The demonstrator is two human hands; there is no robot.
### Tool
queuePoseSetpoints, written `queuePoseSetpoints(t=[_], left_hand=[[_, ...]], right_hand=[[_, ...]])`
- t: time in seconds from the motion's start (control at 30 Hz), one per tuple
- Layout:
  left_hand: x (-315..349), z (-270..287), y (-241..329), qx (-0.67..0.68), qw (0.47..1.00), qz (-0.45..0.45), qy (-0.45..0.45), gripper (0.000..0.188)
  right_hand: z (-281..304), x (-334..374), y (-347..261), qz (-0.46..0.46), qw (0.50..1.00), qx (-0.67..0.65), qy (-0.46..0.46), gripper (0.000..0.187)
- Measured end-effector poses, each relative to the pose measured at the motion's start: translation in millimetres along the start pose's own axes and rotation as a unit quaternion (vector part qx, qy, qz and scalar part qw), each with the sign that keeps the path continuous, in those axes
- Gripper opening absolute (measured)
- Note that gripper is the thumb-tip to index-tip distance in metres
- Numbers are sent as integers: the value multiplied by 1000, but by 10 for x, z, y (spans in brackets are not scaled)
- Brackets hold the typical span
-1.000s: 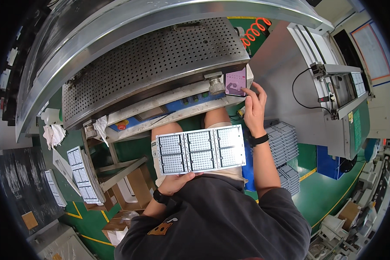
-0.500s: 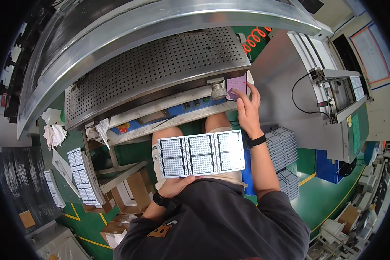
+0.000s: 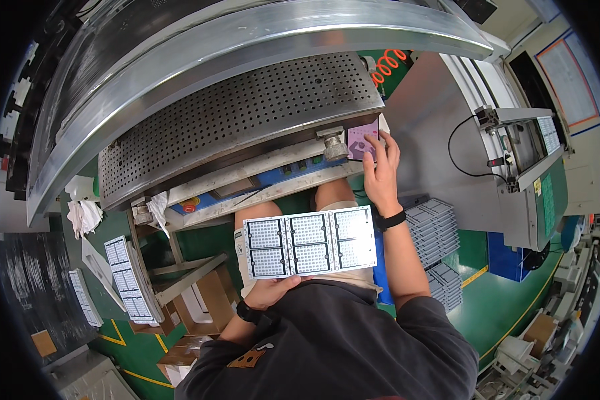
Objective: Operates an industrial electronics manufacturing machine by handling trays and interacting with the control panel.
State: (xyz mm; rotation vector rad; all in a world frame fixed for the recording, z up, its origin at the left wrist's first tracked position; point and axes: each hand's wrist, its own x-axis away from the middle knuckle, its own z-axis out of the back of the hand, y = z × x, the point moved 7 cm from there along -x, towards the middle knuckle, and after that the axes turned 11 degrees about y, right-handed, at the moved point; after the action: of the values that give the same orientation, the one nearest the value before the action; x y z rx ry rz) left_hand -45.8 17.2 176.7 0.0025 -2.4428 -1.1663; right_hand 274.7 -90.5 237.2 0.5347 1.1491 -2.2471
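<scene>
My left hand (image 3: pixel 273 292) grips the lower edge of a white printed circuit board panel (image 3: pixel 308 243), with its thumb on the near face. Black-framed grids of small marks cover the panel's sections, and glare whitens its right part. It is held in front of my lap. My right hand (image 3: pixel 383 175) is empty, fingers stretched out at a phone-like device with a lit pink screen (image 3: pixel 360 137). A fingertip is at the screen; whether it presses cannot be told. The device is at the right end of the machine's front, beside a metal knob (image 3: pixel 335 147).
A perforated metal table (image 3: pixel 247 110) lies ahead under a thick metal frame bar (image 3: pixel 260 37). Similar panels (image 3: pixel 128 280) stand in a stack on the left. Grey trays (image 3: pixel 430 230) are piled at right, near a grey machine (image 3: pixel 433 120). An open carton (image 3: pixel 210 293) is low on the left.
The pink screen now shows a different picture, and my right fingers have shifted slightly on it. My left hand still holds the panel, barely moved. The whole view has tilted slightly.
</scene>
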Motion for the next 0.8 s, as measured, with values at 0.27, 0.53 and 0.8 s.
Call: queuePoseSetpoints(t=[0.27,0.53,0.8], left_hand=[[-27,13,-1,21,1000,0,1,49],[-52,-11,10,32,999,-1,-17,48],[-25,-28,65,24,1000,-11,12,41]], right_hand=[[79,-10,113,-30,999,-25,4,36],[9,-15,-6,24,999,37,-29,41],[187,77,142,-28,999,-12,31,39]])
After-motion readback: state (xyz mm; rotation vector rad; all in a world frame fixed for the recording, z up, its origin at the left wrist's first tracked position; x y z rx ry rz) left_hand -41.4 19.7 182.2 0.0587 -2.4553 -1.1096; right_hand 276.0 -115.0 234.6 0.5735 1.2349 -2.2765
